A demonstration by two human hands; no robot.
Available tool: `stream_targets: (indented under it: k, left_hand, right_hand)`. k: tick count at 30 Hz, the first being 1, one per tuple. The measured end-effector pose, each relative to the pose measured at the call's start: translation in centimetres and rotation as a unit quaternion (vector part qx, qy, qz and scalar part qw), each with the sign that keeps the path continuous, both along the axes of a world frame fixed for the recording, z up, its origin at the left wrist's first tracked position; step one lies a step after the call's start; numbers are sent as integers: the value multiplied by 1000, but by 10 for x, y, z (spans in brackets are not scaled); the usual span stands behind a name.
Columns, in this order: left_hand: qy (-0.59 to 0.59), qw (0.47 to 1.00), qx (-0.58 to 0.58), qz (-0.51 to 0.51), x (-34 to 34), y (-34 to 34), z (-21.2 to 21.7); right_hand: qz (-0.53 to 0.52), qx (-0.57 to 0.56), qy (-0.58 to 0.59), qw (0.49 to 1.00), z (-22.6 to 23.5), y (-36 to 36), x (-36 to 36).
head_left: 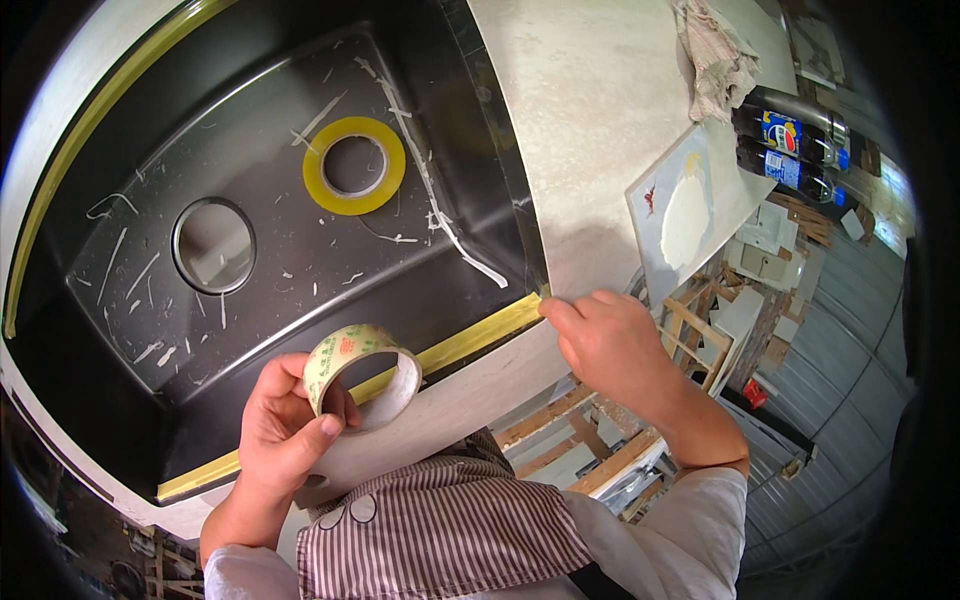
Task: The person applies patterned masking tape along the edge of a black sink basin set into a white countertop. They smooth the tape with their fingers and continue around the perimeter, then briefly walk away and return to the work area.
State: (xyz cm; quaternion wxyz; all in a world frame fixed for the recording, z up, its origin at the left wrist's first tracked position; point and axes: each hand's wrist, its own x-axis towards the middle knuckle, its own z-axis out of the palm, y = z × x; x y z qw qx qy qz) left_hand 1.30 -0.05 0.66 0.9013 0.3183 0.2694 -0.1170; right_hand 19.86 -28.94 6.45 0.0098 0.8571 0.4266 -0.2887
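A black sink [250, 130] is set in a pale countertop [575, 110]. My left hand [285, 420] grips a nearly used-up roll of clear yellowish tape [400, 390] with a printed core, holding it above the sink's near edge. Along that edge runs a strip of yellow tape [480, 333]. At the near right corner, my right hand [610, 335] is closed, thumb and forefinger pinching the strip's right end. Inside the sink lies a fuller roll of yellow tape [392, 185], to the right of the round drain hole [214, 246]. White scraps and shavings litter the basin.
More yellow tape [75, 130] follows the sink's far left edge. On the countertop's right are a crumpled cloth [715, 60], a grey board [655, 225] bearing white paste, and two dark drink bottles [790, 135] lying down. Wooden frames [695, 345] stand below on the right.
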Motion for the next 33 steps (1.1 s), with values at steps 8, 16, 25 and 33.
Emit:
stream_targets:
  k: [8, 16, 25, 33]
  left_hand:
    - [15, 999, 34, -37, -9, -2, -8]
    - [-14, 998, 41, -48, -5, 10, -11]
    - [-172, 937, 269, -140, 51, 27, 32]
    - [-125, 944, 239, -192, 28, 28, 24]
  right_hand:
    - [1, 34, -15, 999, -2, -1, -4]
    - [-18, 9, 3, 1000, 4, -3, -10]
    - [-40, 14, -5, 999, 3, -7, -14]
    - [-42, 26, -17, 999, -2, -11, -15]
